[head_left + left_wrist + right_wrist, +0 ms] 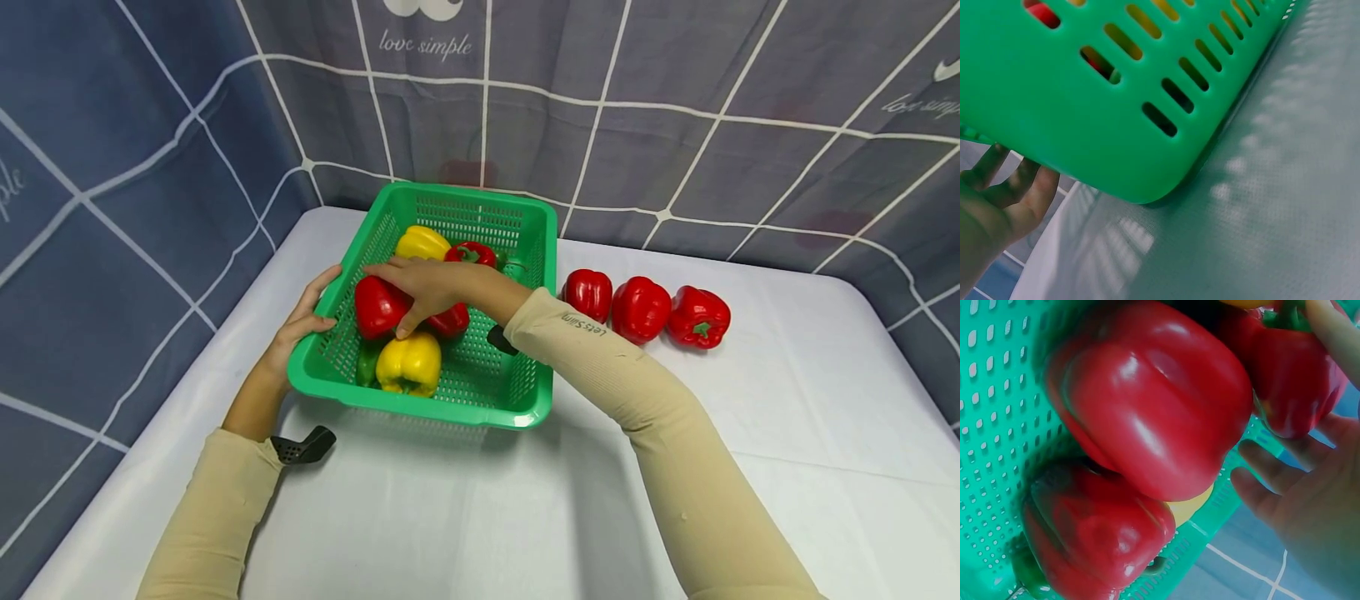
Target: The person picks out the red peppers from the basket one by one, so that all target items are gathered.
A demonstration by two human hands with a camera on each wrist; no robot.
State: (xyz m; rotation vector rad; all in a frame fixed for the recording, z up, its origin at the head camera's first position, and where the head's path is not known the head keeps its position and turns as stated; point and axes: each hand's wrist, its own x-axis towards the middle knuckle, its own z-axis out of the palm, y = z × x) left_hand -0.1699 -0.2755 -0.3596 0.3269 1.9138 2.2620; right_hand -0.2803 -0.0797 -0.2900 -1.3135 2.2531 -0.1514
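Note:
A green plastic basket (450, 410) stands on the table with several bell peppers inside. At its left side my left hand (303, 321) holds the rim, and the left wrist view has its fingers (1038, 187) against the basket's edge. My right hand (427, 287) reaches into the basket and grips a red bell pepper (380, 308) near the left wall. In the right wrist view, thumb and fingers lie on either side of this red pepper (1294, 375). Another red pepper (450, 322) lies partly under the hand. A yellow bell pepper (411, 363) sits in front, beside a green pepper (367, 363).
Toward the basket's back are a yellow pepper (422, 242) and a red pepper (472, 252). Three red bell peppers (588, 294) stand in a row on the white table (795, 375), right of the basket. A grey-blue curtain with white lines (555, 50) hangs behind.

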